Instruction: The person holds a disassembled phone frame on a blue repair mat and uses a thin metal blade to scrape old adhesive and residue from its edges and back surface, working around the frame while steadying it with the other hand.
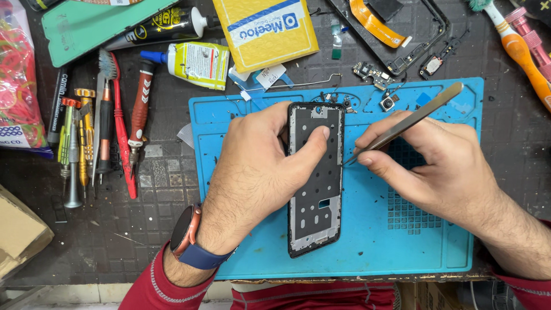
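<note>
— Position of the work?

— Blue rectangular silicone repair mat [436, 229] lies under both hands. On it, a black oblong phone frame [315, 183], long axis running away from the person, camera end farthest.

— Hands?

— Left hand [258, 166] clasps the frame's left edge, thumb pressed on its inner face. Right hand [442, 166] pinches slim steel tweezers [410, 121], tips touching the frame's right edge.

— Clearance?

— Bare mat right of the right hand; red and yellow screwdrivers [103, 138] well left of the left hand.
</note>
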Demonstrator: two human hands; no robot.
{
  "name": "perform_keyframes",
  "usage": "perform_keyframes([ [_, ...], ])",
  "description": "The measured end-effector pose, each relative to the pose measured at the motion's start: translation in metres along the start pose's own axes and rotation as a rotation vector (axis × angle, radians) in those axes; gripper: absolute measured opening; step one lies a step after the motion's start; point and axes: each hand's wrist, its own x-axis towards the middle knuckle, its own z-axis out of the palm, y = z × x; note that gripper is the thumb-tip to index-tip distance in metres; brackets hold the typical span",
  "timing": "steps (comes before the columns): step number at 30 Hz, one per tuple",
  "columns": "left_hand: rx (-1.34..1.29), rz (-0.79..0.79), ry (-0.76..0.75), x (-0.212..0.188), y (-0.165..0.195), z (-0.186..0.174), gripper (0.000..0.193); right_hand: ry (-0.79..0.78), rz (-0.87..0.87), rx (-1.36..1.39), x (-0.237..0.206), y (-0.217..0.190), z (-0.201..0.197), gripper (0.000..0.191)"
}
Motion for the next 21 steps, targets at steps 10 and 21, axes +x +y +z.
perform_keyframes([
  [10,-0.014,0.013,0.013,0.001,-0.001,0.002,0.029,0.0,-0.09,-0.022,-0.001,0.001,0.007,0.017],
  [21,-0.05,0.004,0.014,0.001,-0.004,0.003,0.027,-0.011,-0.003,0.044,0.002,0.006,0.011,0.013],
])
